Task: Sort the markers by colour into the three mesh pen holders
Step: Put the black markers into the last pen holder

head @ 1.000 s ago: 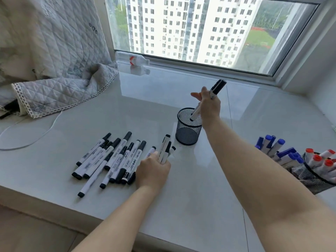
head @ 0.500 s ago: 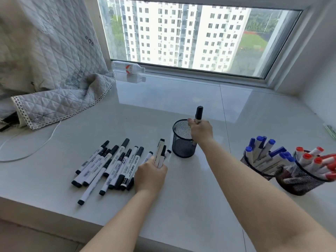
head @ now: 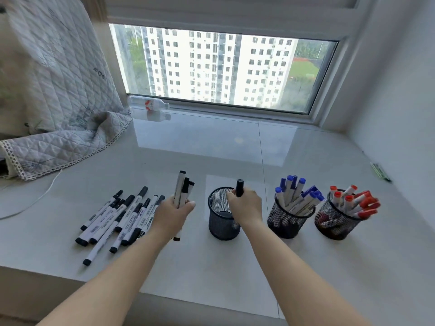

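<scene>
Three black mesh pen holders stand in a row on the pale ledge. Over the left holder (head: 220, 225), my right hand (head: 246, 205) grips a black-capped marker (head: 239, 187) upright, its lower end inside the holder. My left hand (head: 173, 214) holds a bunch of black-capped markers (head: 182, 190) upright, lifted off the ledge just left of that holder. Several more black-capped markers (head: 117, 217) lie loose further left. The middle holder (head: 286, 220) is full of blue-capped markers, the right holder (head: 334, 223) of red-capped ones.
A quilted grey cloth (head: 58, 128) drapes onto the ledge at the back left, with a white cable (head: 40, 196) beside it. A plastic bottle (head: 149, 104) lies along the window sill. The ledge's front edge (head: 70, 277) runs just below the loose markers.
My left hand has lifted its bunch of markers off the ledge and stood them upright. My right hand stays at the holder's rim with its marker. The view has tilted up.
</scene>
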